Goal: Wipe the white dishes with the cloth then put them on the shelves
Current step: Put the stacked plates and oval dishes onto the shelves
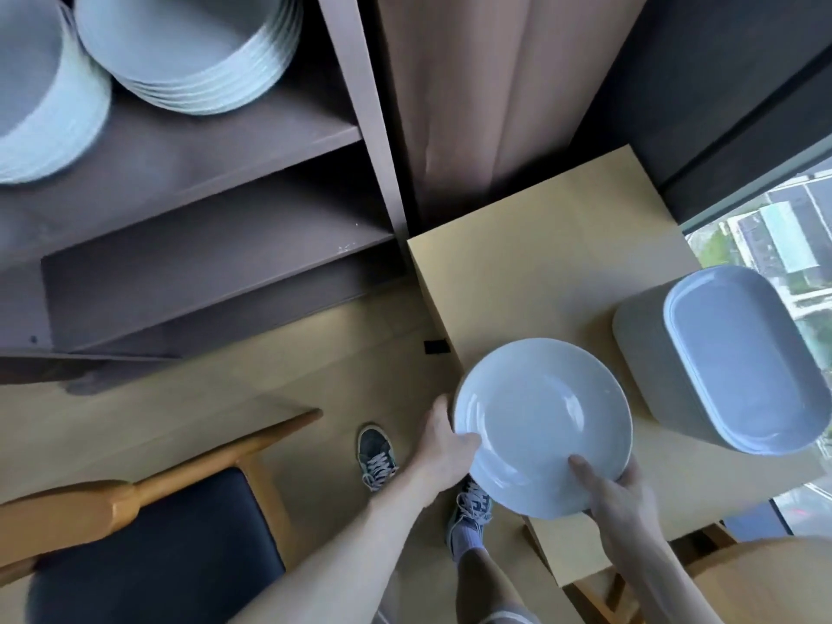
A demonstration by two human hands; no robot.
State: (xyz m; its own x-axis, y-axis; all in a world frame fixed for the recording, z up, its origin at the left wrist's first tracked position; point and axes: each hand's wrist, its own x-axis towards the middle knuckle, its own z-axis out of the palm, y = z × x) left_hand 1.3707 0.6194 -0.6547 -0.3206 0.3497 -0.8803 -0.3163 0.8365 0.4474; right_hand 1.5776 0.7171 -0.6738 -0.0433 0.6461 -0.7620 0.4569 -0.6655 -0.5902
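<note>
2 hands are in view, the left hand and the right hand, with 1 deep round white plate between them. On the shelf unit 2 shelf boards show plainly, the upper board and the lower board. The upper board carries 2 stacks of round white plates, the left stack and the right stack, their rims too blurred to count singly. The 1 table bears 1 stack of oblong white dishes. There are also 1 dark-seated chair, 2 sneakers, the left sneaker and the right sneaker, and 1 curtain.
</note>
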